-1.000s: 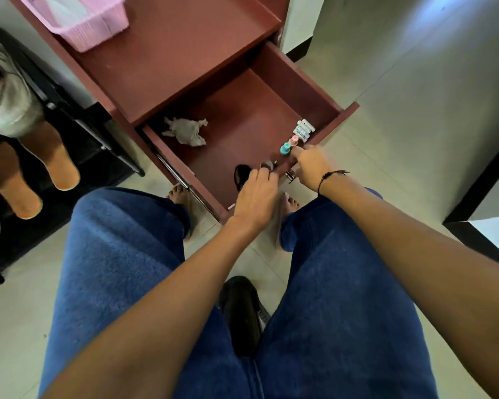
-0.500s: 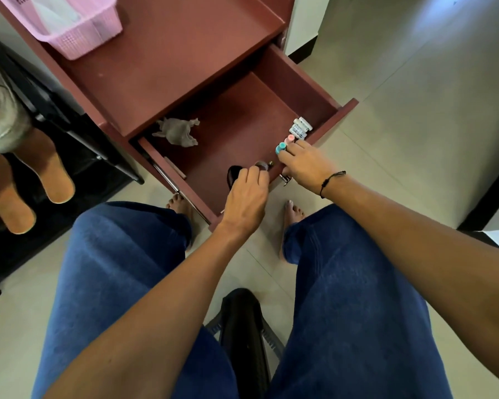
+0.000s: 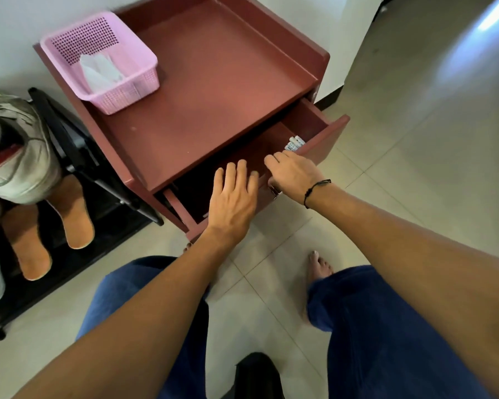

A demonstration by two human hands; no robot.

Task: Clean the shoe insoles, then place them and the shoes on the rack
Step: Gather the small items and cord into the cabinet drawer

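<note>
Two tan insoles (image 3: 72, 217) (image 3: 31, 249) lie side by side on the black shoe rack (image 3: 104, 180) at the left. A grey-white shoe (image 3: 18, 151) sits on the rack above them. My left hand (image 3: 234, 200) rests flat, fingers straight, over the front edge of the red-brown cabinet's drawer (image 3: 326, 136). Beside it, my right hand (image 3: 291, 174) grips the top of the drawer front, fingers curled over the edge and thumb below. The drawer stands partly open, and small white tubes (image 3: 294, 144) show in its right corner.
A pink mesh basket (image 3: 133, 82) holding white tissue (image 3: 98, 70) stands on the cabinet top (image 3: 213, 90) at the back left. My bare feet are on the tiled floor (image 3: 415, 168) in front of the cabinet. A black object (image 3: 257, 375) lies between my legs.
The drawer has slid most of the way into the cabinet under both hands. The crumpled cloth and the small bottles are now out of sight, and my view has lifted to show the cabinet top.
</note>
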